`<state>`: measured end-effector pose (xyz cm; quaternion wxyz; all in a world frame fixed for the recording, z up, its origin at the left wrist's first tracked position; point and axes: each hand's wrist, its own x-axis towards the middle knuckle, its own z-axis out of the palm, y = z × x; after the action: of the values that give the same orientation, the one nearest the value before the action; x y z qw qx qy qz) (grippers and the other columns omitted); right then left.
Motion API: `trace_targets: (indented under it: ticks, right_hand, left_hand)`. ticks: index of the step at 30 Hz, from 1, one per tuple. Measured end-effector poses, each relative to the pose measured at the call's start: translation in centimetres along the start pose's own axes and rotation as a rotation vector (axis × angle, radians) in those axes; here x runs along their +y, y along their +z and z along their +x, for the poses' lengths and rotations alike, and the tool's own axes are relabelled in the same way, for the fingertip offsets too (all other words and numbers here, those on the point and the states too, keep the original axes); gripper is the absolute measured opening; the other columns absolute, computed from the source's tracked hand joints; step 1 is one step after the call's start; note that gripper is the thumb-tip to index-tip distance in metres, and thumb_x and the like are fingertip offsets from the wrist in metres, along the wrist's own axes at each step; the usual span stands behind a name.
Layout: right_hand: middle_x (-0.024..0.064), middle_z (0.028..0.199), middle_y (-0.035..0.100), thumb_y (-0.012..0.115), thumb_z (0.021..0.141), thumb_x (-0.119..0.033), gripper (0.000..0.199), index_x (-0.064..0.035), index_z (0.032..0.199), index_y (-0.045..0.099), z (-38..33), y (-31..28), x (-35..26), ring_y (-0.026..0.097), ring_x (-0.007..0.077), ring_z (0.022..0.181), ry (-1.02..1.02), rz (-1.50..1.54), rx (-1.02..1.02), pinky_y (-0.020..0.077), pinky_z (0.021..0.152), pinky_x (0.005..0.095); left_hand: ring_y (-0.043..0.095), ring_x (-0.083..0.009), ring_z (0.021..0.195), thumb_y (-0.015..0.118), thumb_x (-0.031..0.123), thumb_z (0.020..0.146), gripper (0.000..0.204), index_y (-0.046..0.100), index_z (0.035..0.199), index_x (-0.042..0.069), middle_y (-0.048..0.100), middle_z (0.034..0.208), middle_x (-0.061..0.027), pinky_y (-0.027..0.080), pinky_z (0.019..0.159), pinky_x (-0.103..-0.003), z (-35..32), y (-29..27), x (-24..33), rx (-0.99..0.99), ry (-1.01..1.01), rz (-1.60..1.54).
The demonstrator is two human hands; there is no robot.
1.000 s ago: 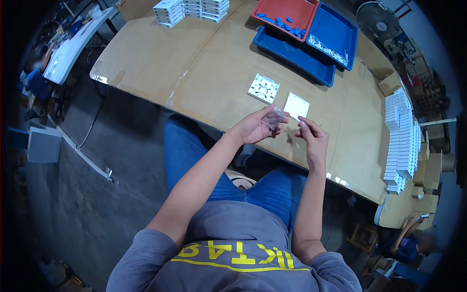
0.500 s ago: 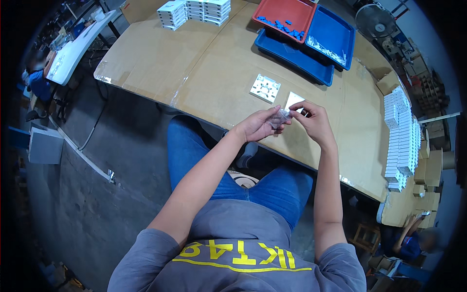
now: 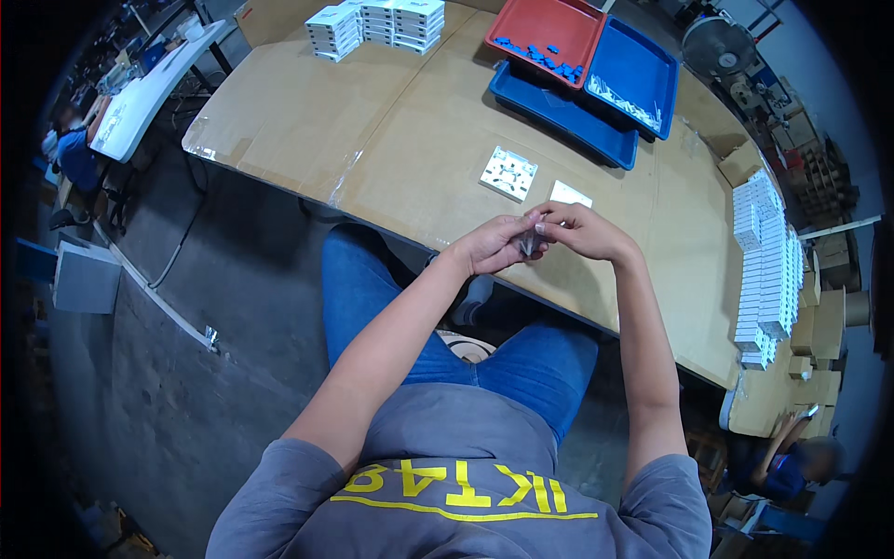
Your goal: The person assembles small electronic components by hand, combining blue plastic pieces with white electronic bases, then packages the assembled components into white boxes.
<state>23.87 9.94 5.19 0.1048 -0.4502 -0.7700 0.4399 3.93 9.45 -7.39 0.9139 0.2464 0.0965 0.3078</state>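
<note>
Both hands are raised together above the near edge of the cardboard-covered table (image 3: 391,140). Left hand (image 3: 489,247) and right hand (image 3: 577,233) meet fingertip to fingertip, pinched from either side on one small grey piece (image 3: 531,244).

Small grey piece: sits between the two sets of fingertips, over the table's near edge, held clear of the surface. Looks dull grey, possibly translucent; mostly covered by the fingers. Too small and hidden to tell its long axis or which way it points.

On the table just beyond the hands: white square plate with cut-outs (image 3: 508,173), lying flat; just right of it a plain white square piece (image 3: 570,195), also flat, close to the right hand's fingers.

Far side of the table: red tray (image 3: 549,23) holding small blue parts, resting on a blue tray (image 3: 559,116); a second blue tray (image 3: 638,70) beside it holds small whitish parts.

Far left corner: stacks of white boxes (image 3: 372,20). Right edge: long row of stacked white boxes (image 3: 764,261).
</note>
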Motion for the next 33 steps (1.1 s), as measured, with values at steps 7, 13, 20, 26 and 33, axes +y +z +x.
trace_targets:
  ticks: [7, 13, 20, 26, 33]
  right_hand:
    - [0.0087, 0.111, 0.072, 0.050, 0.111, -0.037, 0.046, 0.0015, 0.131, 0.066, -0.4, 0.9, 0.2, 0.063, 0.0169, 0.104, 0.118, 0.277, -0.073, 0.0512, 0.094, 0.0322]
    - [0.0090, 0.109, 0.073, 0.048, 0.112, -0.042, 0.050, 0.0012, 0.130, 0.067, -0.6, 1.1, -0.3, 0.066, 0.0167, 0.098, 0.010, 0.151, 0.093, 0.0535, 0.090, 0.0324]
    - [0.0099, 0.098, 0.073, 0.047, 0.113, -0.039, 0.048, 0.0024, 0.123, 0.069, -0.2, 0.9, -0.2, 0.066, 0.0157, 0.087, 0.050, 0.151, 0.030, 0.0547, 0.083, 0.0318]
    - [0.0072, 0.101, 0.072, 0.044, 0.114, -0.032, 0.042, 0.0024, 0.122, 0.068, -0.4, 1.1, 0.2, 0.064, 0.0159, 0.095, 0.075, 0.174, 0.007, 0.0534, 0.089, 0.0333]
    - [0.0115, 0.103, 0.072, 0.055, 0.111, -0.030, 0.040, 0.0053, 0.109, 0.073, 0.0, 0.2, 1.9, 0.068, 0.0178, 0.089, -0.064, 0.346, 0.124, 0.0552, 0.085, 0.0332]
  left_hand:
    - [0.066, -0.0173, 0.096, 0.060, 0.041, 0.107, 0.040, 0.066, 0.125, 0.006, 0.070, 0.108, -0.0062, 0.055, 0.090, -0.034, -0.2, 0.6, 0.4, 0.019, -0.011, 0.033]
    - [0.066, -0.0171, 0.097, 0.059, 0.041, 0.107, 0.041, 0.064, 0.127, 0.005, 0.070, 0.110, -0.0077, 0.055, 0.094, -0.035, -0.2, 1.0, 0.5, -0.006, -0.028, -0.035]
    - [0.065, -0.0180, 0.097, 0.054, 0.040, 0.110, 0.040, 0.061, 0.129, 0.006, 0.070, 0.111, -0.0084, 0.054, 0.094, -0.036, 0.0, 0.3, 0.3, 0.011, -0.022, -0.009]
    - [0.065, -0.0176, 0.097, 0.060, 0.039, 0.107, 0.042, 0.063, 0.126, 0.002, 0.069, 0.111, -0.0086, 0.055, 0.092, -0.034, 0.4, 0.0, 0.1, -0.007, -0.010, 0.009]
    - [0.064, -0.0198, 0.094, 0.046, 0.043, 0.112, 0.047, 0.058, 0.131, 0.003, 0.066, 0.112, -0.0087, 0.053, 0.090, -0.035, -0.1, -0.1, 0.4, 0.013, -0.072, -0.073]
